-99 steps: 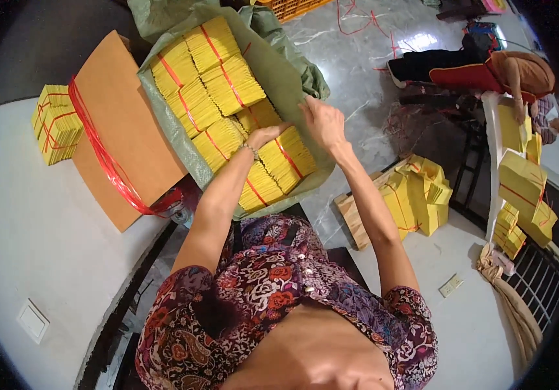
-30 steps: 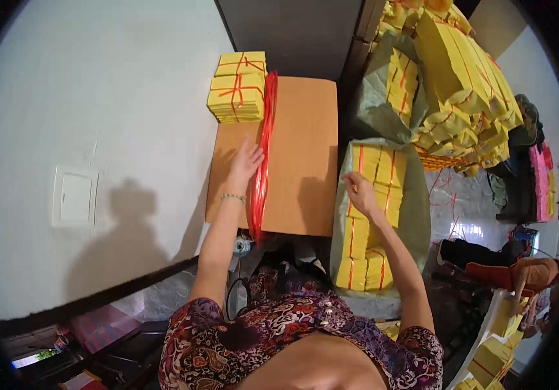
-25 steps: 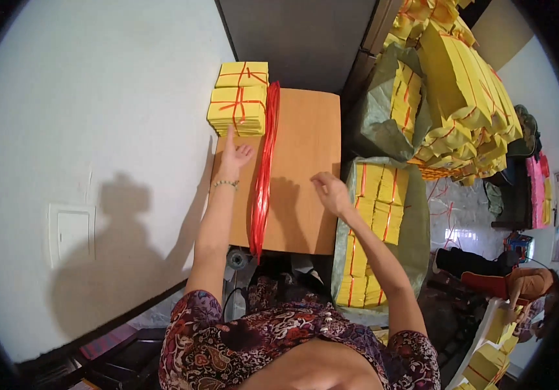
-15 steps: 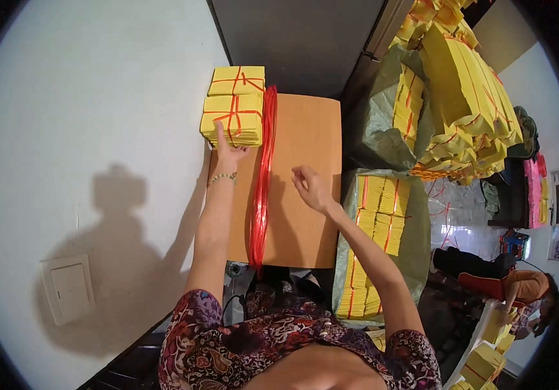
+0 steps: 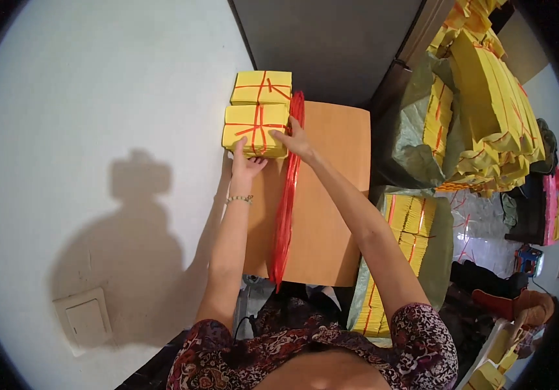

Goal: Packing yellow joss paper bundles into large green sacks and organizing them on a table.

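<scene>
Two bundles of yellow paper tied crosswise with red ribbon stand at the far left of the small wooden table, one behind the other. Around the front edge of the near bundle (image 5: 240, 117) my left hand (image 5: 247, 164) is closed, thumb on top and fingers low at the front. My right hand (image 5: 293, 138) grips the same bundle at its right side, the thumb lying over the top. Behind it, the far bundle (image 5: 245, 95) is untouched. A long hank of red ribbon (image 5: 284, 214) runs down the table, passing under my right wrist.
The wooden table (image 5: 334, 214) abuts a white wall (image 5: 97, 84) on the left and a dark grey panel (image 5: 325, 45) behind. To the right stand green sacks (image 5: 440, 253) packed with yellow paper bundles (image 5: 416, 218). More yellow stacks (image 5: 494, 97) rise at the far right. A person (image 5: 523, 312) is at lower right.
My right hand has moved from over the table up and left onto the near bundle. My left hand has stayed on that bundle's front. The whole view has shifted slightly.
</scene>
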The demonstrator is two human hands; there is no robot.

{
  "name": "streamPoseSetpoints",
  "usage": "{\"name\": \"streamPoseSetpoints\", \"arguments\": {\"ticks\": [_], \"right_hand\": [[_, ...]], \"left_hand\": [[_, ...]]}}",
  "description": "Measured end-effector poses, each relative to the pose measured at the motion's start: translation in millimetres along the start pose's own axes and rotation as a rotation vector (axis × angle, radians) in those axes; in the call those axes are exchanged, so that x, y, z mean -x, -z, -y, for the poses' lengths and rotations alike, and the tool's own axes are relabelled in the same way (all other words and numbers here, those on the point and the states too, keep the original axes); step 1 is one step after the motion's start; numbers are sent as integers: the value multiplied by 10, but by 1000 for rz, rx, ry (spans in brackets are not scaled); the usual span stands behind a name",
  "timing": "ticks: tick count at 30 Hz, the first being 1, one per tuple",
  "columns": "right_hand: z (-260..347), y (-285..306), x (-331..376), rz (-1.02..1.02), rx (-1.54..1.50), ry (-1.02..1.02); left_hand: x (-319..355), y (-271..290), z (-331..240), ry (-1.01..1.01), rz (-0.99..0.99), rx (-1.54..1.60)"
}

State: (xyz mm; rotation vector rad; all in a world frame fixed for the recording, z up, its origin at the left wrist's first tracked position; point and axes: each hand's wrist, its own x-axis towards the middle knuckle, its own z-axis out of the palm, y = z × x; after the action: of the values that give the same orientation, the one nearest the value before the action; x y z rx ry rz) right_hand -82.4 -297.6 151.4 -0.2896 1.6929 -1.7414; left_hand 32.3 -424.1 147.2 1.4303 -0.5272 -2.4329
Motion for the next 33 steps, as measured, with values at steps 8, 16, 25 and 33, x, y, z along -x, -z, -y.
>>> {"name": "streamPoseSetpoints", "arguments": {"ticks": [8,16,25,33], "right_hand": [[-345,-125,469,-165,137,381],[-3,-13,1639,-262,419,610],[393,992,3009,-158,699,686],[284,1721,4351,-425,753,575]], "left_hand": [[223,223,195,-61,485,143],[662,258,616,-369,479,168],[1315,643,1808,142,889,414],[2628,277,2848,639,1078,583]]}}
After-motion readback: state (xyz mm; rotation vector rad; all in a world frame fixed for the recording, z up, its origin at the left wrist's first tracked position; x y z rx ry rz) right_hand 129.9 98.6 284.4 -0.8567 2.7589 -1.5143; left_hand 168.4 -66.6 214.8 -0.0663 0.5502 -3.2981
